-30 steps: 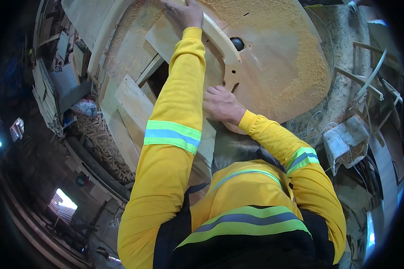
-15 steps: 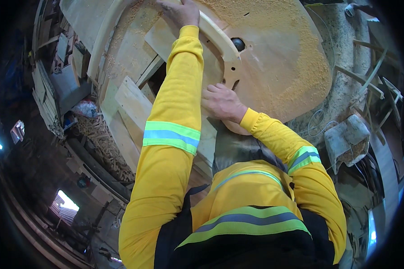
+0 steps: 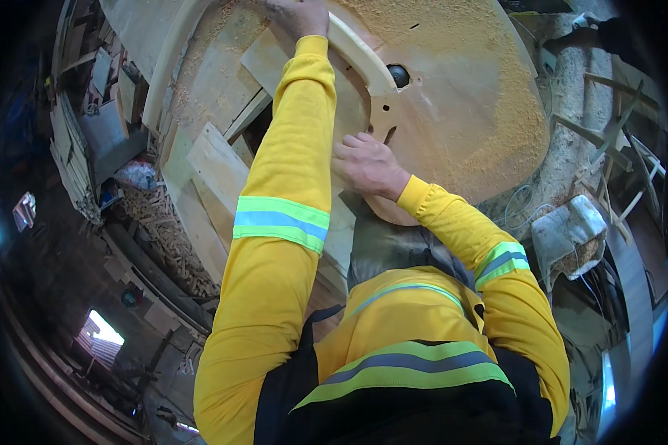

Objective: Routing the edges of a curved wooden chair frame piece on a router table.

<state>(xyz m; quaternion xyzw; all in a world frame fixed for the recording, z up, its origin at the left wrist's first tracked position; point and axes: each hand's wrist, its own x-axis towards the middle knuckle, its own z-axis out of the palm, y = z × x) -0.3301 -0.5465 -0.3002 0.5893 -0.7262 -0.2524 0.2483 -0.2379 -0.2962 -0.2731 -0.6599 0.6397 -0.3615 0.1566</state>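
A curved, pale wooden piece (image 3: 360, 63) lies across a round work surface (image 3: 467, 111) covered in sawdust. My left hand (image 3: 298, 15) reaches to the far end of the curved piece and grips it at the top edge of the view. My right hand (image 3: 367, 165) presses down on the near end of the same piece, fingers bent over the wood. Both arms wear yellow sleeves with reflective bands. A small dark round hole (image 3: 398, 74) sits in the surface just beside the curve.
Flat wooden boards (image 3: 219, 167) are stacked to the left of the surface. A pile of small wood offcuts (image 3: 167, 230) lies lower left. A white sack (image 3: 571, 237) with sawdust sits at the right, near wires and thin sticks (image 3: 608, 133).
Both hands hold nearly the same places on the curved piece; the right hand has crept slightly along it.
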